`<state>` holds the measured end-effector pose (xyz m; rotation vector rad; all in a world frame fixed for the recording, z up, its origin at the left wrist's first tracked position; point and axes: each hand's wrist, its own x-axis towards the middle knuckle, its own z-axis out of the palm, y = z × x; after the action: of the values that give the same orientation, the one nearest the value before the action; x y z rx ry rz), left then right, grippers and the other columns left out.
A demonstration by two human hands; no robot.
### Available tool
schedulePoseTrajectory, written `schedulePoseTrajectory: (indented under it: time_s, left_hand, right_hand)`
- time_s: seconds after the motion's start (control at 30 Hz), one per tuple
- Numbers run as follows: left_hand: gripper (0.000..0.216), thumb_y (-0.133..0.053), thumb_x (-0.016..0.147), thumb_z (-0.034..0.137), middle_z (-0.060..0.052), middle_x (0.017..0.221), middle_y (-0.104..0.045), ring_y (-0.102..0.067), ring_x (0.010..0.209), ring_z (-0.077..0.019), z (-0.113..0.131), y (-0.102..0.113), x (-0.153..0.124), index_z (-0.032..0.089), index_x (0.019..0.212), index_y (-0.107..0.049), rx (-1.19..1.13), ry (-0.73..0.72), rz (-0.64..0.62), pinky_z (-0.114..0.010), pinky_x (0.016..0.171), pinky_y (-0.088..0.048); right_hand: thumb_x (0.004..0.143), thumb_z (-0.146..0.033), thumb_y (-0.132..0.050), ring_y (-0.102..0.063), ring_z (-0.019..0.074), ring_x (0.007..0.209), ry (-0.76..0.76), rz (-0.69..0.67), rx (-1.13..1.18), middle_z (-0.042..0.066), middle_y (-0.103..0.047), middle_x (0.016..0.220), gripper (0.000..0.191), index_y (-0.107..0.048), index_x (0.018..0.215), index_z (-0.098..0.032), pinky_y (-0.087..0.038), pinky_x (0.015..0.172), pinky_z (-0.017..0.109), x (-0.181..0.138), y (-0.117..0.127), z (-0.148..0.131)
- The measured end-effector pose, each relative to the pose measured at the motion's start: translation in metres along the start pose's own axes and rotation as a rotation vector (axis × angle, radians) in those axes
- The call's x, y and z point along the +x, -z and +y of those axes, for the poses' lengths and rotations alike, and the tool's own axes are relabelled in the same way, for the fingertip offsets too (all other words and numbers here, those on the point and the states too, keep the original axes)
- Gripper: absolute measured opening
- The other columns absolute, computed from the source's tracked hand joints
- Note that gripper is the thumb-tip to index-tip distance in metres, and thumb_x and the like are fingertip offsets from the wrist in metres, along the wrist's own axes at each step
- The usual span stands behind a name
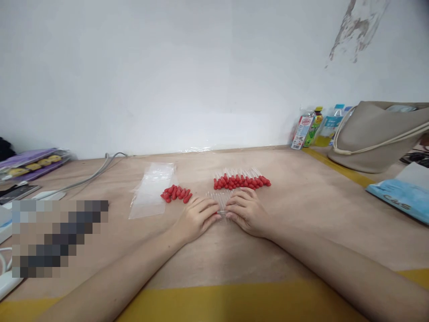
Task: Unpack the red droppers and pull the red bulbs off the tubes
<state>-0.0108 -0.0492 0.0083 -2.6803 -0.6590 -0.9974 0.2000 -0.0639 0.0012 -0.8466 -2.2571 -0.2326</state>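
Both my hands rest on the tabletop [301, 214], fingertips meeting over a small bunch of clear glass tubes [221, 199]. My left hand [197, 217] and my right hand [246, 210] have curled fingers pinching that bunch from either side. Just beyond them lies a row of clear droppers with red rubber bulbs [241, 181]. A small heap of loose red bulbs [176, 193] sits to the left of my left hand. An empty clear plastic bag [150, 190] lies flat beside the heap.
A beige bag [375, 138] stands at the back right with bottles [315, 127] by the wall. A blue tissue pack [400, 197] lies at the right edge. A grey cable [83, 179] and a purple tray [30, 163] are at the left.
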Motion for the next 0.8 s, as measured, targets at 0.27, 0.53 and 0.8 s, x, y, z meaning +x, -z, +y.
schedulePoseTrajectory:
  time_s: [0.27, 0.53, 0.8]
  left_hand:
    - [0.013, -0.052, 0.082, 0.02, -0.005, 0.09, -0.065, -0.057, 0.088, -0.0158, 0.0, -0.001, 0.001, 0.018, 0.094, -0.056, -0.004, -0.085, 0.018, -0.034, 0.082, -0.045]
    - [0.012, -0.049, 0.083, 0.019, -0.004, 0.089, -0.066, -0.059, 0.087, -0.0159, 0.003, 0.004, -0.001, 0.017, 0.091, -0.057, 0.068, -0.098, -0.046, -0.036, 0.089, -0.041]
    - [0.011, -0.047, 0.084, 0.019, -0.005, 0.085, -0.066, -0.059, 0.087, -0.0172, 0.003, 0.007, -0.002, 0.016, 0.086, -0.057, 0.069, -0.093, -0.062, -0.037, 0.086, -0.041]
  right_hand:
    - [0.085, -0.026, -0.048, -0.054, 0.0144, 0.092, 0.074, 0.056, 0.105, 0.002, -0.066, 0.089, 0.017, -0.061, 0.093, -0.021, -0.035, 0.091, 0.037, -0.002, -0.01, -0.001]
    - [0.084, -0.019, -0.046, -0.059, 0.0132, 0.086, 0.159, 0.106, 0.137, 0.005, -0.066, 0.085, 0.014, -0.06, 0.086, -0.018, -0.044, 0.086, 0.033, -0.002, -0.007, -0.004]
    - [0.084, -0.015, -0.046, -0.059, 0.015, 0.092, 0.217, 0.131, 0.051, 0.006, -0.067, 0.085, 0.014, -0.06, 0.087, -0.016, -0.046, 0.081, 0.031, -0.005, -0.002, -0.003]
